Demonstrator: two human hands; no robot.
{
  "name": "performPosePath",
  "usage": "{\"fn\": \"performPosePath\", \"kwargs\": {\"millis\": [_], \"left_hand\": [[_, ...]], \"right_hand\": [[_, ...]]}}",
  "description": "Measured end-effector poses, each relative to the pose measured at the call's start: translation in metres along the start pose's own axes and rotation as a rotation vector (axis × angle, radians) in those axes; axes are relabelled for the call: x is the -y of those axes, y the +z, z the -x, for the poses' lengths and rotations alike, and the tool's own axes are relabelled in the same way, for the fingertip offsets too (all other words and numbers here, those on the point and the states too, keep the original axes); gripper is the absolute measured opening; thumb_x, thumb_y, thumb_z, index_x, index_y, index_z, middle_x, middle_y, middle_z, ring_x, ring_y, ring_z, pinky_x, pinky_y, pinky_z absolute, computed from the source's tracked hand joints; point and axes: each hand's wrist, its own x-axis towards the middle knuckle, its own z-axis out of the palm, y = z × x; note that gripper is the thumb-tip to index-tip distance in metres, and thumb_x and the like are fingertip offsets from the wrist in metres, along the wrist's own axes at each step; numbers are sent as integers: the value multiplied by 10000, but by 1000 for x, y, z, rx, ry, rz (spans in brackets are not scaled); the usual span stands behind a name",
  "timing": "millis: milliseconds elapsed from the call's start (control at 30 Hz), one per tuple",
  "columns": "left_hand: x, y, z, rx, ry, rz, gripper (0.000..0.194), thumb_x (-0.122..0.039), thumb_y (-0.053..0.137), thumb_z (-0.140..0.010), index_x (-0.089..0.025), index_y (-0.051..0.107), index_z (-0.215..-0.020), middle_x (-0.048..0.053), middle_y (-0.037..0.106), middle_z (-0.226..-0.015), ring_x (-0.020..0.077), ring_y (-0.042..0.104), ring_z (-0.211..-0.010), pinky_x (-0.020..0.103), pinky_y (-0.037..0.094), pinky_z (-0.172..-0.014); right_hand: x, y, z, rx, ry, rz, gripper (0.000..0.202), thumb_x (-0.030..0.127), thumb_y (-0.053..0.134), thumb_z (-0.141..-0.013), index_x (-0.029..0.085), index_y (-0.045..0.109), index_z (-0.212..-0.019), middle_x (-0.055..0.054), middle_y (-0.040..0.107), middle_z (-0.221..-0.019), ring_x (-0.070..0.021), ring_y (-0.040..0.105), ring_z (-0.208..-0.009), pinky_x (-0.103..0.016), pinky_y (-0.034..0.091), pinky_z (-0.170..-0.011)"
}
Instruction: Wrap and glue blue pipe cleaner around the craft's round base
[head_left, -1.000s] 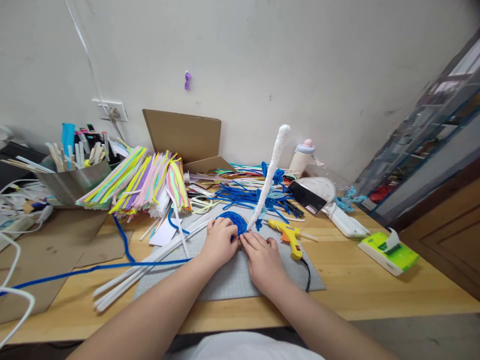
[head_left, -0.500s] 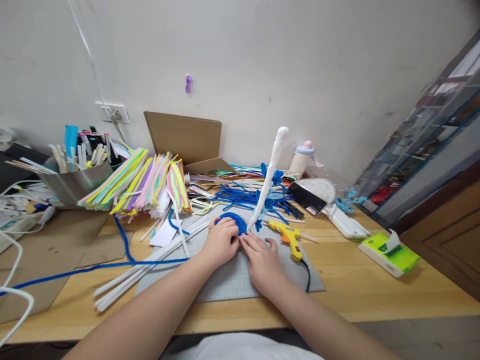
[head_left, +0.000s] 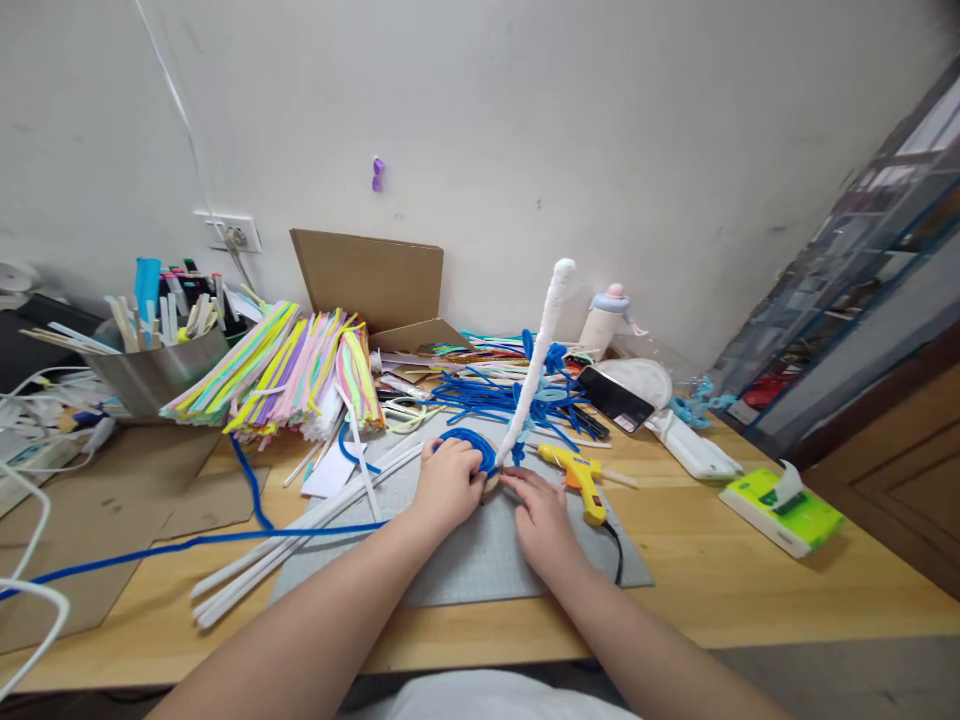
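Observation:
My left hand (head_left: 452, 482) lies curled over a flat coil of blue pipe cleaner (head_left: 478, 440), its fingers pressed on the near side. A round base (head_left: 491, 487) shows a thin tan edge beneath the coil. From this base a white wrapped stem (head_left: 541, 350) rises, tilted to the right, with blue fuzzy flowers (head_left: 555, 357) along it. My right hand (head_left: 541, 508) is at the base's right side, fingers stretched out, fingertips at the stem's foot. A long blue pipe cleaner strand (head_left: 202, 541) runs left from beneath my left forearm. The palms and the coil's near part are hidden.
A yellow glue gun (head_left: 581, 480) lies right of my right hand on the grey mat (head_left: 480, 560). White pipe cleaners (head_left: 300, 525) lie to the left. Farther back are a multicoloured bundle (head_left: 300, 370), blue pipe cleaners (head_left: 480, 390), a phone (head_left: 615, 398) and a tissue pack (head_left: 784, 510).
My right hand has drawn slightly right and away from my left hand, leaving a gap where the base's edge shows. My left hand stays on the coil. The whole view has shifted slightly.

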Motion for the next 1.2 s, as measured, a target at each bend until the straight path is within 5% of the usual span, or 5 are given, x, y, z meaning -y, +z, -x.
{"fn": "performPosePath", "kwargs": {"millis": [267,700,1000,1200], "left_hand": [[-7,0,-4,-15,-65,17,24,-199,589,-747,-215,582,-730,7,649,-812,197,550,-854,398,293,-863],[-7,-1,4,15,205,-109,166,-177,486,-850,-203,602,-734,46,625,-825,206,539,-929,418,264,-984],[1,5,-7,22,-81,120,74,-201,612,-755,-220,667,-710,17,678,-848,202,560,-926,427,272,-937],[0,9,-9,4,-154,131,56,-203,623,-728,-221,660,-690,-2,665,-859,204,557,-938,437,259,-940]], "right_hand": [[-1,2,0,46,-20,-19,563,24,344,-691,194,620,-1151,-62,598,-1256,-191,508,-1186,-403,325,-958],[-2,4,0,40,-17,0,565,23,356,-683,196,626,-1148,-56,603,-1253,-186,509,-1187,-389,312,-959],[-3,4,0,32,-13,1,564,24,367,-685,206,630,-1149,-59,611,-1240,-194,519,-1175,-394,328,-960],[-5,5,0,31,-15,2,566,26,372,-680,204,628,-1152,-54,606,-1248,-194,516,-1179,-387,323,-958]]}}
